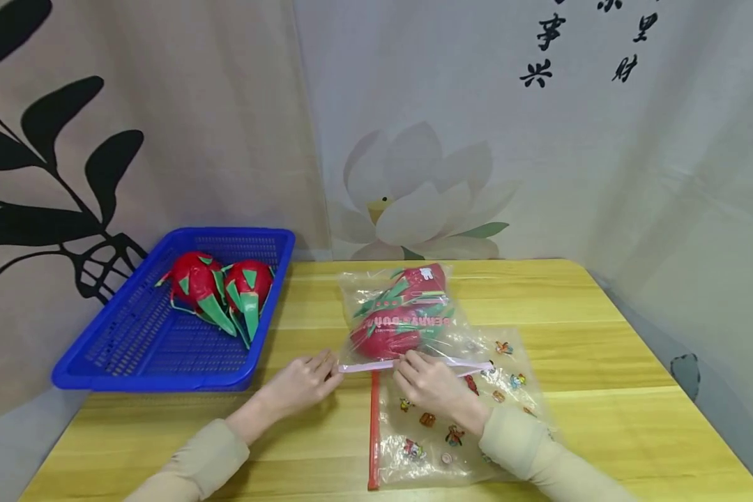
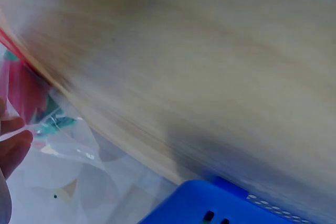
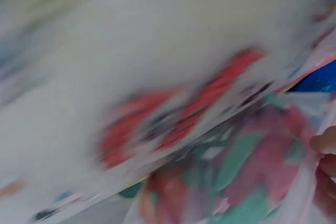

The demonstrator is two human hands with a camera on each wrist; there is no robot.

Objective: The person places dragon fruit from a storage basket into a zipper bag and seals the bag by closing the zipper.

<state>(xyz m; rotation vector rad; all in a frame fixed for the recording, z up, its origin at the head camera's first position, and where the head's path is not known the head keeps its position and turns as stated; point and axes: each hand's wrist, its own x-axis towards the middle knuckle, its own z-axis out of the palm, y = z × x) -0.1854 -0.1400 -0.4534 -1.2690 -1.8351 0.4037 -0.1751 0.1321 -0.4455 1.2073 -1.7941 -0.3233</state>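
Observation:
A clear zip bag (image 1: 458, 341) with pink print and a pale pink seal strip lies on the table, holding red and green dragon fruits (image 1: 385, 335). My left hand (image 1: 304, 380) pinches the left end of its strip. Further along the strip, my right hand (image 1: 429, 383) pinches it between thumb and fingers. The left wrist view catches only the left fingertips (image 2: 16, 150) beside the bag. In the right wrist view, right fingers (image 3: 326, 166) hold the bag's edge, and dragon fruit (image 3: 268, 156) shows through the plastic.
At left stands a blue plastic basket (image 1: 132, 355) with two more dragon fruits (image 1: 194, 279) in it. A second clear bag (image 1: 427, 460), with a red zip and cartoon prints, lies flat under my right forearm. The wooden table (image 1: 634, 418) meets a printed curtain (image 1: 226, 139) behind.

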